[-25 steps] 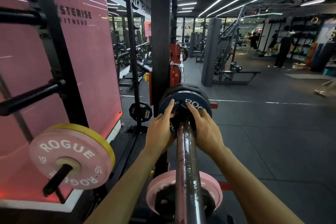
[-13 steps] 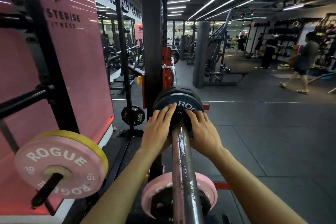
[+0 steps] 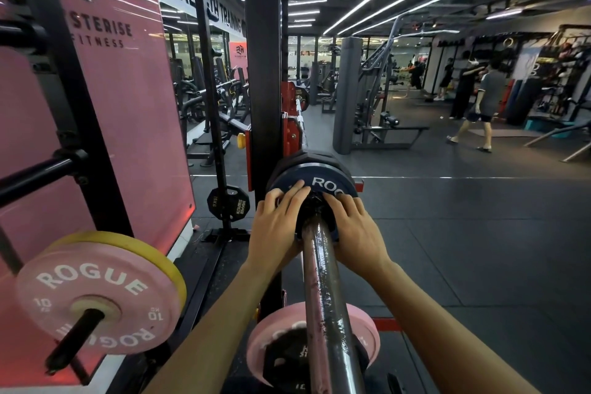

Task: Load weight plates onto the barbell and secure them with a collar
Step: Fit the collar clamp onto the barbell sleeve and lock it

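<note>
Between the left hand (image 3: 277,227) and right hand (image 3: 355,227), both spread flat against the blue plate (image 3: 315,181), runs the barbell sleeve (image 3: 323,281). Even pressure from both palms should seat it flush against the dark plates (image 3: 295,160) just beyond; the collar isn't visible.

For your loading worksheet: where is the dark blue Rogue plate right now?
In the head view, centre frame, the dark blue Rogue plate sits on the barbell sleeve against a black plate, both hands pressed on its face.
</note>
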`<action>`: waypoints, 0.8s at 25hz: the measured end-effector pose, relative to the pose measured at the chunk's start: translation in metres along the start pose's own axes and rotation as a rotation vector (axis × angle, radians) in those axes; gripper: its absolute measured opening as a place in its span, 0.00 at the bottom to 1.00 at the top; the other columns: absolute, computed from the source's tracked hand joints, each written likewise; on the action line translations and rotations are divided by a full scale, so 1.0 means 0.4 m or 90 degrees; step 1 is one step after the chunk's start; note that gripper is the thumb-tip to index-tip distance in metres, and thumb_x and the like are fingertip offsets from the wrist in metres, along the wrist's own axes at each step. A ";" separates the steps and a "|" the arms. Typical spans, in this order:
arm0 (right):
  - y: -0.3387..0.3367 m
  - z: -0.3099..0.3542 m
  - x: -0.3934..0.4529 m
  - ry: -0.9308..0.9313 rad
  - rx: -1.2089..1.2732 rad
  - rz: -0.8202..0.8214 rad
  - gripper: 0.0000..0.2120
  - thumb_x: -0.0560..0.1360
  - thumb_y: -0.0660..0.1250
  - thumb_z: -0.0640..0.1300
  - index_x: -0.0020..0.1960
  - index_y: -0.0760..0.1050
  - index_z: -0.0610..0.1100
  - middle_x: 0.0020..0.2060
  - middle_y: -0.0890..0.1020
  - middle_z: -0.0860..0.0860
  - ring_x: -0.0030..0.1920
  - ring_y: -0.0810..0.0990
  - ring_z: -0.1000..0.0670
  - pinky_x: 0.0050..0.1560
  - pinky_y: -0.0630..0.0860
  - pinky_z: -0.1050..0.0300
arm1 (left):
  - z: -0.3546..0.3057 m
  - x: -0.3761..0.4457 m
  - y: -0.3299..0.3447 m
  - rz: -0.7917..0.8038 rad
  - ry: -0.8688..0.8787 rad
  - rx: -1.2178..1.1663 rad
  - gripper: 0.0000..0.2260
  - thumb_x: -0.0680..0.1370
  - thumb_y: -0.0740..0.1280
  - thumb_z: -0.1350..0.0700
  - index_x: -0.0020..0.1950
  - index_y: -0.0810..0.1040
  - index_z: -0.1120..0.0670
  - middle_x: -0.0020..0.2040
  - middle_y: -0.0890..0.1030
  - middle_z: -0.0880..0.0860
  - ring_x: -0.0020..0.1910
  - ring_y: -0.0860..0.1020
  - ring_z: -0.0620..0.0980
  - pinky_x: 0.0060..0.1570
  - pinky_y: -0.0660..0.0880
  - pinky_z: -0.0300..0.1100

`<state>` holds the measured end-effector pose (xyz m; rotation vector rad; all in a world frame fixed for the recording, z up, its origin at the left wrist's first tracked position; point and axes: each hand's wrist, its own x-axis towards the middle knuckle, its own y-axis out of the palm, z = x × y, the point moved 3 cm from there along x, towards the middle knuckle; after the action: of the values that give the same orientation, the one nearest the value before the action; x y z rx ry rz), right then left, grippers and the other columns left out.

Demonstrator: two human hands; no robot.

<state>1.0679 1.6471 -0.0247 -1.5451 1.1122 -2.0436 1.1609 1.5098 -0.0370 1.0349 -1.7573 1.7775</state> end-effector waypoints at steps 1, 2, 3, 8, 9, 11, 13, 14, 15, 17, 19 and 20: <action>0.001 0.002 -0.001 -0.001 0.002 -0.005 0.42 0.62 0.79 0.48 0.71 0.66 0.42 0.64 0.73 0.45 0.58 0.73 0.44 0.50 0.79 0.49 | 0.000 0.000 -0.001 -0.001 0.000 0.000 0.31 0.72 0.63 0.46 0.75 0.65 0.51 0.76 0.67 0.47 0.62 0.70 0.52 0.61 0.70 0.47; 0.001 0.003 -0.002 -0.001 0.008 -0.013 0.41 0.62 0.79 0.47 0.71 0.67 0.42 0.63 0.74 0.45 0.57 0.73 0.44 0.50 0.79 0.49 | 0.002 0.001 -0.001 0.000 0.003 -0.003 0.31 0.72 0.62 0.45 0.75 0.65 0.51 0.76 0.67 0.46 0.62 0.70 0.51 0.61 0.70 0.47; 0.000 0.003 -0.003 0.001 0.017 -0.021 0.40 0.63 0.79 0.47 0.71 0.67 0.42 0.62 0.74 0.46 0.56 0.73 0.45 0.49 0.79 0.50 | 0.005 0.002 -0.002 0.001 0.008 -0.007 0.31 0.72 0.62 0.45 0.75 0.66 0.51 0.75 0.68 0.46 0.60 0.71 0.50 0.60 0.71 0.46; -0.003 0.007 -0.006 0.000 0.048 -0.039 0.37 0.64 0.78 0.46 0.69 0.69 0.43 0.58 0.76 0.48 0.51 0.74 0.47 0.41 0.78 0.52 | 0.003 0.005 -0.012 -0.023 0.005 -0.024 0.28 0.73 0.61 0.45 0.73 0.69 0.51 0.73 0.72 0.47 0.54 0.74 0.48 0.57 0.69 0.43; -0.002 0.008 -0.007 0.001 0.049 -0.039 0.37 0.64 0.78 0.46 0.69 0.68 0.43 0.58 0.77 0.49 0.51 0.74 0.47 0.41 0.78 0.52 | 0.001 0.006 -0.014 -0.028 0.007 -0.020 0.28 0.73 0.61 0.45 0.72 0.70 0.52 0.72 0.73 0.48 0.53 0.74 0.48 0.56 0.68 0.43; 0.000 0.009 -0.007 0.002 0.048 -0.040 0.38 0.63 0.78 0.46 0.70 0.68 0.43 0.58 0.76 0.49 0.51 0.75 0.47 0.41 0.78 0.53 | -0.001 0.004 -0.016 -0.043 0.011 0.001 0.27 0.73 0.63 0.46 0.71 0.73 0.53 0.70 0.75 0.49 0.52 0.74 0.48 0.56 0.66 0.43; 0.000 0.009 -0.005 0.000 0.044 -0.038 0.39 0.63 0.78 0.45 0.70 0.67 0.44 0.58 0.76 0.49 0.52 0.75 0.48 0.41 0.78 0.54 | -0.003 -0.003 -0.019 -0.068 0.010 0.014 0.26 0.72 0.66 0.47 0.68 0.76 0.55 0.66 0.79 0.49 0.50 0.74 0.48 0.54 0.65 0.45; 0.000 0.009 -0.005 -0.001 0.044 -0.034 0.39 0.62 0.79 0.45 0.70 0.67 0.45 0.58 0.76 0.49 0.52 0.75 0.48 0.40 0.78 0.53 | -0.004 -0.008 -0.020 -0.079 0.006 0.016 0.25 0.72 0.65 0.47 0.67 0.77 0.56 0.64 0.80 0.49 0.49 0.75 0.49 0.54 0.66 0.45; 0.000 0.010 -0.005 0.000 0.045 -0.032 0.39 0.62 0.79 0.45 0.70 0.67 0.45 0.58 0.76 0.49 0.52 0.75 0.48 0.40 0.78 0.53 | -0.006 -0.014 -0.022 -0.082 0.001 0.017 0.26 0.73 0.63 0.46 0.67 0.77 0.56 0.64 0.80 0.50 0.48 0.75 0.49 0.54 0.66 0.46; -0.001 0.011 -0.005 0.004 0.043 -0.030 0.39 0.63 0.78 0.46 0.70 0.67 0.45 0.58 0.76 0.49 0.52 0.75 0.48 0.40 0.77 0.54 | -0.006 -0.015 -0.026 -0.067 0.002 0.014 0.27 0.72 0.64 0.46 0.68 0.76 0.56 0.65 0.80 0.50 0.48 0.76 0.50 0.54 0.67 0.46; -0.001 0.013 -0.005 0.007 0.035 -0.028 0.38 0.64 0.77 0.46 0.70 0.67 0.44 0.58 0.76 0.49 0.52 0.74 0.48 0.39 0.76 0.55 | -0.005 -0.013 -0.028 -0.046 0.004 0.011 0.28 0.70 0.70 0.50 0.69 0.76 0.56 0.65 0.79 0.49 0.48 0.76 0.51 0.53 0.67 0.45; -0.002 0.013 -0.005 0.008 0.031 -0.026 0.37 0.64 0.77 0.46 0.71 0.67 0.44 0.59 0.76 0.49 0.52 0.74 0.48 0.39 0.77 0.55 | -0.006 -0.014 -0.028 -0.038 -0.003 0.010 0.29 0.68 0.73 0.52 0.69 0.75 0.55 0.66 0.79 0.49 0.49 0.77 0.51 0.53 0.68 0.45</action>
<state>1.0737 1.6471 -0.0248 -1.5464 1.0361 -2.0930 1.1723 1.5145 -0.0337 1.0877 -1.7005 1.7571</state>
